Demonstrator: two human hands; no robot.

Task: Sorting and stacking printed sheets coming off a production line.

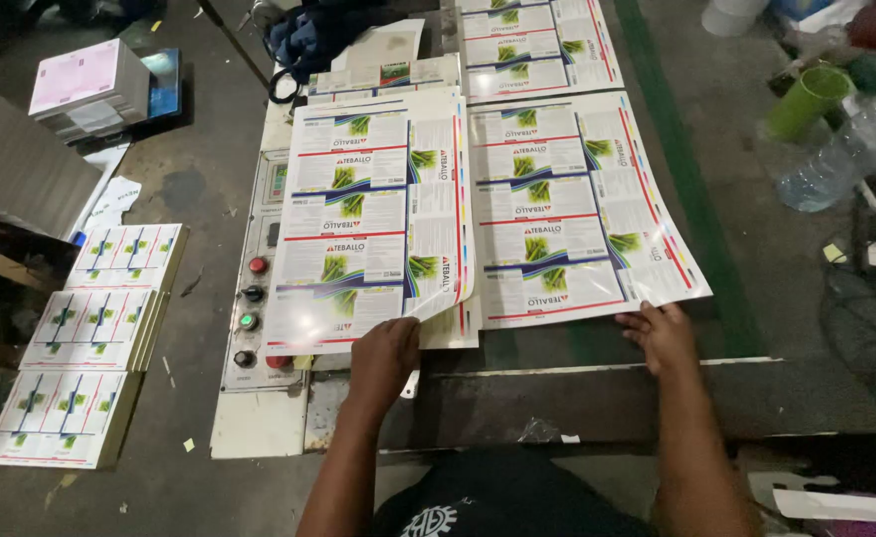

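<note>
While the left hand (pixel 383 356) is pinching the lower right corner of the top printed sheet (pixel 373 214), that corner is curling up off the pile beneath it, with the fingers closed together on the glossy edge. This sheet is lying on the left pile, on the desk (pixel 597 393) in front of the person, and is showing rows of white label panels with green plants, blue bands and red lines. Just beside it to the right, a second printed sheet (pixel 572 214) of the same kind is lying flat, its near edge reaching toward the desk's front. The right hand (pixel 662 333) is resting on that near edge, palm down with the fingers spread and flat, clamped on nothing. More sheets (pixel 532 45) of the same print are lying farther back, overlapping the two near ones.

To the left of the lifted sheet, a pale control panel (pixel 254 298) is sitting in the desk, carrying a column of round buttons, red, black and green. A dark blue cloth bundle (pixel 318 35) is lying at the far end of the desk.

On the floor (pixel 199 189) to the left, three stacks of smaller printed cards (pixel 90 343) are standing in a row, one behind another. Farther back, a stack of pink paper (pixel 85 85) is resting, and a grey slanted board (pixel 15 164) is leaning at the left edge. Off to the right, a green cup (pixel 806 99) and a clear plastic bottle (pixel 841 154) are lying near each other among clutter.
</note>
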